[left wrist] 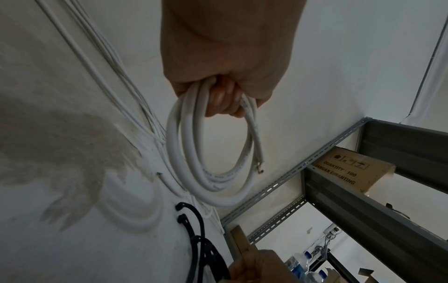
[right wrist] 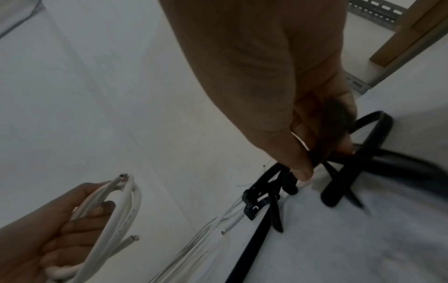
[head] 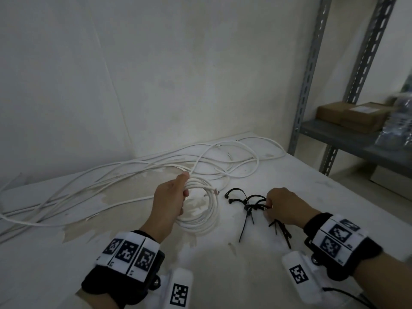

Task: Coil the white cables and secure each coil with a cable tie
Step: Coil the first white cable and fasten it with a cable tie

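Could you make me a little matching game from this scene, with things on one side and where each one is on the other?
Things:
1. white cable coil
2. black cable ties
3. cardboard box
4. loose white cables

Places:
A. on the metal shelf at the right
B. gripped in the left hand
C. spread across the far side of the table
D. bunched on the table under the right hand, which pinches them

Pairs: 1-B, 2-D, 3-A, 4-C

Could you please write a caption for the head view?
Left hand holds a coiled white cable while right hand picks black cable ties.
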The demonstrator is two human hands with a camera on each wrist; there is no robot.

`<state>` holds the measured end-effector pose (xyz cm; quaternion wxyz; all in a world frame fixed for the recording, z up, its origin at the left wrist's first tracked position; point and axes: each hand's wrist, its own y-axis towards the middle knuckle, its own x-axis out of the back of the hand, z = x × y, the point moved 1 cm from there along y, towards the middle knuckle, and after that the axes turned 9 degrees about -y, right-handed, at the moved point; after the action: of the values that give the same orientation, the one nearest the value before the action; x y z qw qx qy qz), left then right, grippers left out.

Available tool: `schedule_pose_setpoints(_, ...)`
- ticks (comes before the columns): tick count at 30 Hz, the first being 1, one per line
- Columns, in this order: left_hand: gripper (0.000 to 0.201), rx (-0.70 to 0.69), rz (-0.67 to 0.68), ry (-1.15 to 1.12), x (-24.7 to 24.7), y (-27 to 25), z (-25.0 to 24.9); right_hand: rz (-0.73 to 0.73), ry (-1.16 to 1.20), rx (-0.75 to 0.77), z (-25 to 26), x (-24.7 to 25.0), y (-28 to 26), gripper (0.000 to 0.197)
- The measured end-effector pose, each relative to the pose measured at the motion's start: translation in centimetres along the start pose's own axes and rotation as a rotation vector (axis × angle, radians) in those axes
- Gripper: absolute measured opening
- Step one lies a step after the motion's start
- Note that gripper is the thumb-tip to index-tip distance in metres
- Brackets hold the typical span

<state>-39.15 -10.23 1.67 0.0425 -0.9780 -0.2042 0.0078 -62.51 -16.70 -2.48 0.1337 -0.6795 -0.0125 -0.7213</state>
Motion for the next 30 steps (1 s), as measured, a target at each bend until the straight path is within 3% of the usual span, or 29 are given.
schedule_pose_setpoints(4,0.044,-0.010,0.003,-0.003,-0.3,0.2,-0.1,-0.031,0.047,-0.043,0.6,0.6,1.1,0.029)
schedule_pose_setpoints(8,0.044,-0.008,0.006,-0.009,-0.1,0.2,0.0,-0.104,0.050,-0.088,1.1,1.1,1.6,0.019)
schedule_pose_setpoints(13,0.045,-0.018,-0.004,-0.027,1.2,0.2,-0.3,-0.265,-0.028,-0.157,1.6,2.5,0.5,0.026)
schedule_pose_setpoints(15,0.045,-0.028,-0.012,-0.040,2.0,0.0,-0.4,-0.378,0.094,-0.123,2.2,3.3,-0.1,0.025)
schedule_pose_setpoints(18,0.046,-0.066,-0.046,-0.068,3.6,-0.2,-0.5,-0.500,0.454,0.071,5.1,4.5,-1.7,0.018)
schedule_pose_setpoints(24,0.048,-0.194,-0.165,-0.128,7.9,-1.1,-1.0,-0.314,0.761,0.391,15.6,5.0,-5.7,0.009)
schedule_pose_setpoints(27,0.048,-0.235,-0.241,-0.160,10.2,-1.8,-1.2,-0.188,0.879,0.385,19.6,3.8,-6.1,0.017)
schedule_pose_setpoints(30,0.050,-0.247,-0.299,-0.197,12.3,-2.6,-1.1,-0.177,0.928,0.336,22.7,3.0,-6.0,0.026)
